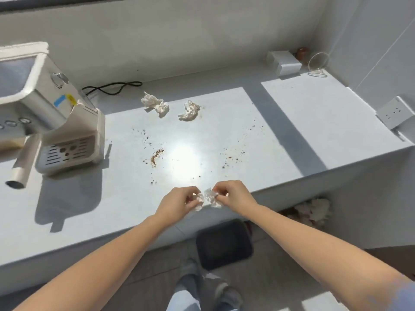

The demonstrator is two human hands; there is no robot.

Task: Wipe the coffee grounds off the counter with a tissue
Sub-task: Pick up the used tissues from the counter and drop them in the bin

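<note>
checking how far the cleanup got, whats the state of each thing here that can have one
left hand: pinching one side of the tissue
right hand: pinching the other side
tissue: crumpled, held over the front edge of the counter
left wad: balled up, lying at the back of the counter
right wad: balled up, brown-stained, lying beside it
coffee grounds: scattered across the counter, not wiped

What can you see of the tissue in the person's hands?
The tissue is small, white, thin paper, crumpled and creased, with no brown stains showing. It is held just over the near edge of the counter. The left hand pinches its left end, the right hand its right end. A gap in the middle may mean two pieces; this cannot be told.
</note>
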